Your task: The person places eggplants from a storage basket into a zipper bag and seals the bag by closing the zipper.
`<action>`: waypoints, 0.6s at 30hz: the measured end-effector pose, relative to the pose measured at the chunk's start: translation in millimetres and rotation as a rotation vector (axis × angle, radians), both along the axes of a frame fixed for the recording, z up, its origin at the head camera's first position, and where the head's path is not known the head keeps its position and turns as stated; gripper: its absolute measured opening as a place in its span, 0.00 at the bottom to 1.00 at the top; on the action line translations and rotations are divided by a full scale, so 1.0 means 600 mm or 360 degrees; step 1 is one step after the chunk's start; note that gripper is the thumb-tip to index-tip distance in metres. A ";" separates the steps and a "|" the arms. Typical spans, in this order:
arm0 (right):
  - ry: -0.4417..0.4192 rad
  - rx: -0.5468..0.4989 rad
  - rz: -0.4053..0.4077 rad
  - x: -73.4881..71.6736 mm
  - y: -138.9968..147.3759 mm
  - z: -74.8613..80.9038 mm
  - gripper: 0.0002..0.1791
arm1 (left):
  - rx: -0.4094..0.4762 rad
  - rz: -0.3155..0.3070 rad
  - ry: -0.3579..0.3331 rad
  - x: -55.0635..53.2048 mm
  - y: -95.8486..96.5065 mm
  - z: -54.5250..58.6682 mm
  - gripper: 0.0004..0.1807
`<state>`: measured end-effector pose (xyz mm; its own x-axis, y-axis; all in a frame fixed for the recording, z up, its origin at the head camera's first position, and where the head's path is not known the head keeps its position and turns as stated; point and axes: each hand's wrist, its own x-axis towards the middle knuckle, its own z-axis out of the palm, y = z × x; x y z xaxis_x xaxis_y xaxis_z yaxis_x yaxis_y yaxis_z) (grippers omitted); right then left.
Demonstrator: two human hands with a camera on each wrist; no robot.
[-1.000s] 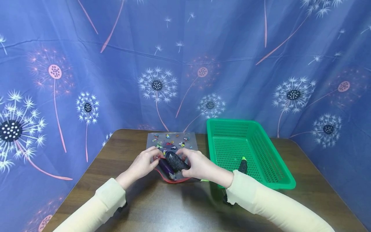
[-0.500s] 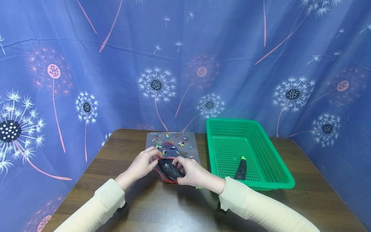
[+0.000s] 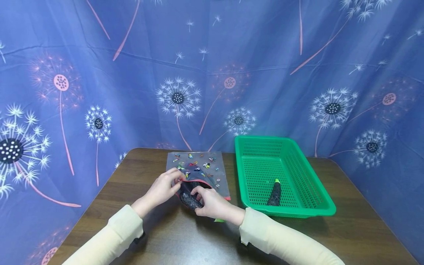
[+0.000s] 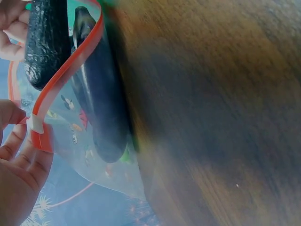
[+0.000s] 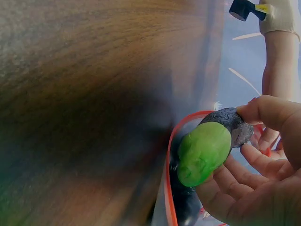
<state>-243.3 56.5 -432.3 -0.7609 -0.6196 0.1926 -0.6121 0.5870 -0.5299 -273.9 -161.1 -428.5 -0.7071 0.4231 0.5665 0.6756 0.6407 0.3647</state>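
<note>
A clear zip bag [image 3: 218,173] with cartoon prints and a red rim lies on the table. My left hand [image 3: 163,186] pinches the rim beside a white slider [image 4: 35,123], and the bag's mouth gapes. Inside it a smooth dark eggplant [image 4: 103,108] shows in the left wrist view. My right hand [image 3: 215,202] grips a black, wrinkled, long vegetable [image 3: 190,200], its far end at the bag's mouth. Its bright green stem end [image 5: 204,150] points back toward the right wrist camera.
To the right stands a green perforated basket [image 3: 240,176], holding another black wrinkled vegetable with a green tip [image 3: 274,195]. The wooden table [image 3: 179,243] reaches back to a blue dandelion-print curtain [image 3: 139,110].
My right hand has moved left and toward me, bringing the wrinkled vegetable down to the bag's mouth. The bag's rim has lifted wider; my left hand stays put.
</note>
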 end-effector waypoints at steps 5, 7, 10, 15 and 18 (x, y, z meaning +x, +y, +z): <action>-0.0002 0.0012 -0.0027 -0.008 -0.006 -0.009 0.26 | -0.0008 0.0014 0.0007 0.000 0.001 -0.002 0.13; -0.0014 0.0023 -0.0035 -0.011 -0.008 -0.011 0.26 | -0.0002 0.0011 0.0012 0.000 0.001 -0.003 0.13; -0.0027 0.0040 -0.0046 -0.015 -0.011 -0.014 0.26 | 0.0008 -0.0001 0.0016 0.000 0.001 -0.003 0.13; -0.0010 0.0078 -0.0061 -0.021 -0.017 -0.017 0.26 | 0.0019 -0.0018 0.0012 0.000 0.003 -0.002 0.12; 0.0039 0.0095 -0.0074 -0.023 -0.020 -0.017 0.26 | 0.0020 -0.0013 0.0005 0.000 0.004 -0.001 0.12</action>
